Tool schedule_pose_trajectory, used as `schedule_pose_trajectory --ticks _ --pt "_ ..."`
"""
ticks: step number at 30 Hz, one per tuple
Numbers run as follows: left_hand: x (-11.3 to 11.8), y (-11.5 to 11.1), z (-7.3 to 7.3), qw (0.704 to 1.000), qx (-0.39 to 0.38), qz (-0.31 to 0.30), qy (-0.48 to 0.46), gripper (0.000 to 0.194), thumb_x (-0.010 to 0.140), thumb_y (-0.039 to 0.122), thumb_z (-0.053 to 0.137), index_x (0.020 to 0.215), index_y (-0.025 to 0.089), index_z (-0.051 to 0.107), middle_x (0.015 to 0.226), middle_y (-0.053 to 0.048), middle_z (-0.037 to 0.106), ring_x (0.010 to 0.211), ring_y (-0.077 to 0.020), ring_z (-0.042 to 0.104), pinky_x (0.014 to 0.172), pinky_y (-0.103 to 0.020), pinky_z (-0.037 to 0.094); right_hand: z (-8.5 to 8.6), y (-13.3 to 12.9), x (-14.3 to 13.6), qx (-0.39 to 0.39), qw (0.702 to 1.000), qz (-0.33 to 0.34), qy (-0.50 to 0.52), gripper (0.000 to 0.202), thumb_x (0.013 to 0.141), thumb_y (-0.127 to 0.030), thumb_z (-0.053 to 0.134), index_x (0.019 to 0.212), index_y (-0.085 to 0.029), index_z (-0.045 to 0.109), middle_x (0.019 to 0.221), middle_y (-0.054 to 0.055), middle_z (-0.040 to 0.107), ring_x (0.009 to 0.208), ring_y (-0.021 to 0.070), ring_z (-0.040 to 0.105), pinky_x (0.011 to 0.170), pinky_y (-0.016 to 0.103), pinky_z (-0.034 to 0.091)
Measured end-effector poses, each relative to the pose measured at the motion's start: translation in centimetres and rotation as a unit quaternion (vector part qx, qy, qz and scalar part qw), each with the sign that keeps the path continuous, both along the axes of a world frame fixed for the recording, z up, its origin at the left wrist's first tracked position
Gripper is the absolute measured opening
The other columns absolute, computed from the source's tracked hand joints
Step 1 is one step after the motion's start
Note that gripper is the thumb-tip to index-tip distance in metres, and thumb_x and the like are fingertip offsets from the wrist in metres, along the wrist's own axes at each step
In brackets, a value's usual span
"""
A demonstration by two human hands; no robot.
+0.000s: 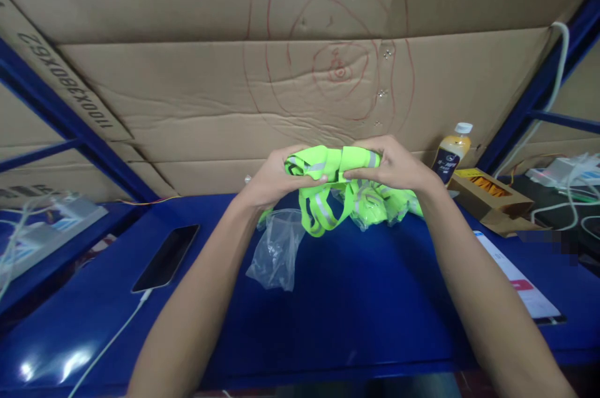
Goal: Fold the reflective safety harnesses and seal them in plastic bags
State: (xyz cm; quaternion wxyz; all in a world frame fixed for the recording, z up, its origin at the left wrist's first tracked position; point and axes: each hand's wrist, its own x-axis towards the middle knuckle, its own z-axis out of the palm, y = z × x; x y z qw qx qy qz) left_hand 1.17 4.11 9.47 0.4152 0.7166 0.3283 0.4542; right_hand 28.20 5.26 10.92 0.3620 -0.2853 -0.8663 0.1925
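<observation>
My left hand (276, 176) and my right hand (391, 164) grip a bundle of neon-yellow reflective straps (323, 164) between them, above the back part of the blue table. Grey shiny stripes run along the straps, and a few loops hang down under the bundle. Behind and below my right hand lie more neon-yellow straps (375, 201), partly in clear plastic. An empty-looking clear plastic bag (279, 248) lies on the table below my left hand. My thumbs press the front of the bundle; most other fingers are hidden behind it.
On the blue table (337, 317), a phone (166, 258) with a white cable lies at left. To the right are a drink bottle (450, 153), an open cardboard box (492, 198) and a bright-screened device (520, 276). Power strips (56, 232) with cables sit at both sides. Cardboard (197, 82) stands behind.
</observation>
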Motion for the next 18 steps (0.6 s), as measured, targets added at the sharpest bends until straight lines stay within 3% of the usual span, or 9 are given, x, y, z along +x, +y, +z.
schedule_pose_trajectory --ticks 2,4,7,10,13,16,18 --pt "-0.2 0.2 -0.2 0.997 -0.054 -0.055 -0.018 0.061 0.059 0.042 0.105 0.108 0.017 0.079 0.101 -0.008 0.079 0.088 -0.0219 0.073 0.078 -0.029 0.058 0.2 -0.2 0.0 0.038 0.999 -0.013 -0.004 0.038 0.086 -0.053 0.083 0.085 -0.017 0.075 0.074 -0.002 0.066 0.068 0.0142 0.055 0.065 0.027 0.039" --pt "-0.4 0.3 -0.2 0.988 -0.11 -0.105 -0.029 0.068 0.063 0.062 0.1 0.108 0.015 0.08 0.103 -0.012 0.08 0.092 -0.0273 0.076 0.079 -0.033 0.061 0.3 -0.3 -0.2 0.081 0.996 -0.023 -0.003 0.035 0.089 -0.051 0.081 0.088 -0.017 0.077 0.076 -0.001 0.07 0.069 0.0151 0.058 0.069 0.028 0.042" --pt "-0.6 0.4 0.2 0.975 -0.178 -0.114 -0.061 0.077 0.075 0.085 0.079 0.102 0.013 0.081 0.096 -0.017 0.081 0.094 -0.0369 0.079 0.077 -0.042 0.065 -0.2 0.0 -0.8 0.169 0.985 -0.04 0.0 0.027 0.097 -0.045 0.073 0.102 -0.02 0.081 0.091 0.003 0.078 0.082 0.0205 0.067 0.08 0.032 0.049" --pt "-0.4 0.3 0.7 0.975 -0.197 -0.076 -0.07 0.058 0.082 0.069 0.082 0.097 0.013 0.082 0.094 -0.018 0.082 0.095 -0.0371 0.079 0.076 -0.042 0.066 -1.6 1.0 -1.5 0.273 0.959 -0.078 -0.01 0.029 0.105 -0.036 0.057 0.119 -0.026 0.081 0.113 0.008 0.081 0.1 0.0269 0.069 0.095 0.042 0.051" --pt "-0.3 0.3 0.9 0.974 -0.207 -0.059 -0.066 0.044 0.079 0.052 0.088 0.099 0.012 0.083 0.101 -0.018 0.082 0.092 -0.0331 0.079 0.075 -0.037 0.065 -3.0 2.1 -2.0 0.333 0.935 -0.12 0.006 0.035 0.108 -0.03 0.048 0.123 -0.028 0.08 0.127 0.01 0.079 0.108 0.0297 0.067 0.099 0.049 0.051" --pt "-0.4 0.4 0.8 0.974 -0.197 -0.031 -0.104 0.041 0.071 0.038 0.094 0.1 0.011 0.083 0.101 -0.017 0.082 0.089 -0.0289 0.078 0.076 -0.035 0.064 -3.5 2.2 -2.3 0.35 0.93 -0.115 0.011 0.033 0.105 -0.028 0.055 0.126 -0.027 0.08 0.131 0.01 0.078 0.112 0.0304 0.067 0.101 0.05 0.053" --pt "-0.5 0.4 0.6 0.979 -0.162 -0.003 -0.127 0.044 0.063 0.028 0.098 0.101 0.011 0.083 0.1 -0.014 0.082 0.086 -0.0255 0.077 0.078 -0.033 0.063 -3.1 1.6 -2.6 0.321 0.942 -0.094 -0.006 0.035 0.099 -0.031 0.066 0.133 -0.026 0.077 0.133 0.011 0.076 0.117 0.0307 0.068 0.104 0.049 0.053"
